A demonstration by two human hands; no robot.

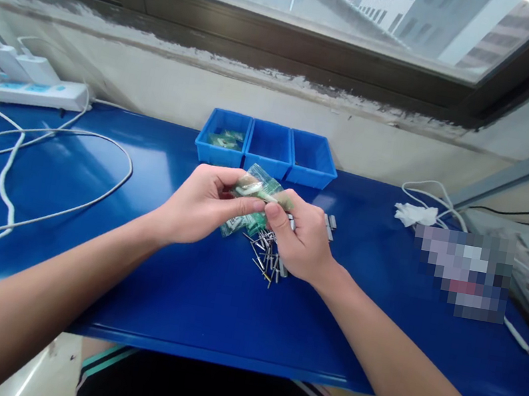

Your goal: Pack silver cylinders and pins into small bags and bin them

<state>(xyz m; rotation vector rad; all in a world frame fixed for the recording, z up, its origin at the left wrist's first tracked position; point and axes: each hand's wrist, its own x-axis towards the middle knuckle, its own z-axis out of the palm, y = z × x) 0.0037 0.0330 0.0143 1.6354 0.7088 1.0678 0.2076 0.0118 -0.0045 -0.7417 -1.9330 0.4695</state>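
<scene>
A small clear, green-tinted plastic bag (pixel 258 179) is pinched between my two hands above the table. My left hand (pixel 206 205) grips its left side, thumb pointing right. On the other side my right hand (pixel 302 237) holds it, the two thumb tips nearly meeting. Something whitish shows inside the bag, too blurred to name. Below the hands lie more green-printed bags (pixel 236 224) and a loose pile of thin metal pins or bits (pixel 262 255). Several short grey metal pieces (pixel 331 223) sit just right of my right hand, which partly hides them.
Three joined blue bins (pixel 268 151) stand at the back; the left one contains small green bags. White cables (pixel 10 169) and a power strip (pixel 23 91) occupy the left. At right are crumpled white tissue (pixel 415 214), a blurred-out item (pixel 460 271) and a white pen (pixel 518 335).
</scene>
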